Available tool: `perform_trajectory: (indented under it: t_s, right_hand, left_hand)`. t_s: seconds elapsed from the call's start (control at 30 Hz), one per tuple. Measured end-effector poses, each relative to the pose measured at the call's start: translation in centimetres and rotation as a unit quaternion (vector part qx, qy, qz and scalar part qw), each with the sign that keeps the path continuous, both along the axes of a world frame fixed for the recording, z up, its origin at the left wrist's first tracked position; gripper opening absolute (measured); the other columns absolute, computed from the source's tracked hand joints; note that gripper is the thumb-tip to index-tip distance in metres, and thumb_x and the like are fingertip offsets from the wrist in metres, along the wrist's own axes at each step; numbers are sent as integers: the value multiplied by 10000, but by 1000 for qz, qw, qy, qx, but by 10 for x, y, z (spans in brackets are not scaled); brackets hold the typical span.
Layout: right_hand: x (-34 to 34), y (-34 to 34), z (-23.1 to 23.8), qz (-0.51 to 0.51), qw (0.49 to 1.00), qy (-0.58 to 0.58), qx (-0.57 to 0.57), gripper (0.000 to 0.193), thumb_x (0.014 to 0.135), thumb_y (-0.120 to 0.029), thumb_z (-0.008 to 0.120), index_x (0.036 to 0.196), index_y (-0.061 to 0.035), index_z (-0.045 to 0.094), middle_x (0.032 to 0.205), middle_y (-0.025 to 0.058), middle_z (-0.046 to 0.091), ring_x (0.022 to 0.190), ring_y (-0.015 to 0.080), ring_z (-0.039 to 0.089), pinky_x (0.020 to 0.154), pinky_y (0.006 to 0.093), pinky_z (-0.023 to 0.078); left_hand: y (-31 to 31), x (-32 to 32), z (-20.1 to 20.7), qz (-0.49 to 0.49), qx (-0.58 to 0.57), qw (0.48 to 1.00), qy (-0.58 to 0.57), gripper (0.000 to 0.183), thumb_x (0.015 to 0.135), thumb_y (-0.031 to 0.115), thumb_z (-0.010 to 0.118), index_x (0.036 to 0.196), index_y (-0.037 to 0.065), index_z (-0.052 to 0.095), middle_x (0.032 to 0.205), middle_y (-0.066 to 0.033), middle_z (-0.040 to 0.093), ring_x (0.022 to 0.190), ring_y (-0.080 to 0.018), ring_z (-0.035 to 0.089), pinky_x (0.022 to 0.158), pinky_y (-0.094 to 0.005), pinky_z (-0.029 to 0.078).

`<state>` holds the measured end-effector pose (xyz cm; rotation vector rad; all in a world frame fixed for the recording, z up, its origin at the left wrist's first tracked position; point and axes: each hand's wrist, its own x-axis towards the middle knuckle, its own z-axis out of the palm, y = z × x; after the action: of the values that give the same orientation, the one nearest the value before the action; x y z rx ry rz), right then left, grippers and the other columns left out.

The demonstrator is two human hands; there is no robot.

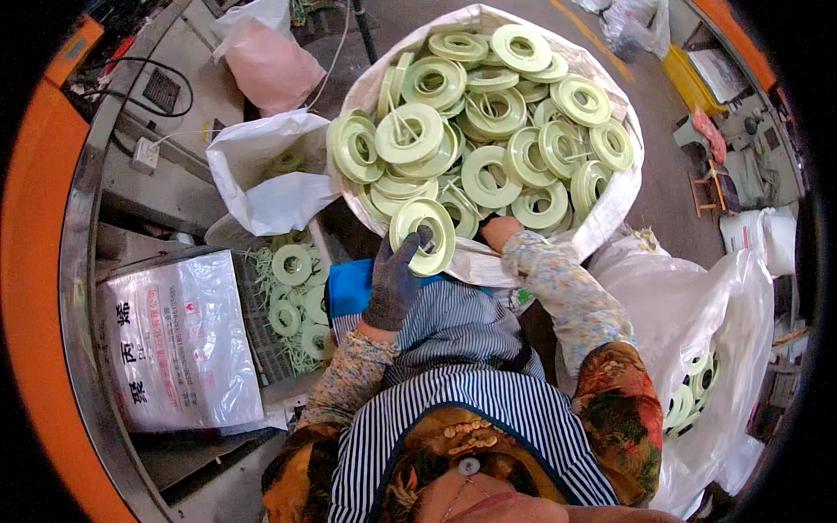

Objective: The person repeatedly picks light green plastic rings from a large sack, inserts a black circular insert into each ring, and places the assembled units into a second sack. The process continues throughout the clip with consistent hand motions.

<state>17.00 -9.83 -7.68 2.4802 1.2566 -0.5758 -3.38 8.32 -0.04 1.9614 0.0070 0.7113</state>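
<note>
Pale green plastic rings (pixel 493 179), flanged like spool ends, fill a large white woven sack (pixel 629 187) in front of me. My left hand (pixel 391 286), in a dark grey glove, grips one such ring (pixel 446 234) by its near-left side, thumb at the central hole. The ring is tilted up over the sack's near edge. My right hand (pixel 502 232) reaches to the near rim of the sack, right of the held ring. Its fingers are mostly hidden, so what they touch does not show.
Left of me, a crate holds more rings (pixel 292 264) and thin green scraps (pixel 301 357). A small white bag (pixel 270 205) stands above it, beside a printed plastic sack (pixel 187 340). A translucent bag (pixel 697 305) with rings is at right. An orange frame (pixel 39 261) edges the left.
</note>
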Motion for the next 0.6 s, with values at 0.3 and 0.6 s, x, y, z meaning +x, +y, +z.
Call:
perform_trajectory:
  t_s: [0.3, 0.6]
  right_hand:
    - [-127, 4, 174, 49, 866, -142, 477, 372, 796, -112, 614, 1165, -103, 569, 874, 65, 612, 892, 250, 601, 895, 470, 451]
    - [-143, -9, 188, -85, 812, 71, 573, 879, 631, -133, 841, 1414, -93, 444, 1090, 144, 528, 979, 298, 561, 852, 379, 486]
  left_hand:
    - [-23, -10, 27, -10, 5, 1000, 9, 560, 777, -49, 699, 1290, 67, 506, 1301, -241, 531, 1190, -369, 559, 989, -406, 482]
    - [-43, -27, 89, -85, -272, 958, 22, 457, 920, 86, 591, 1350, 28, 448, 1303, -171, 512, 1173, -261, 533, 980, -363, 460]
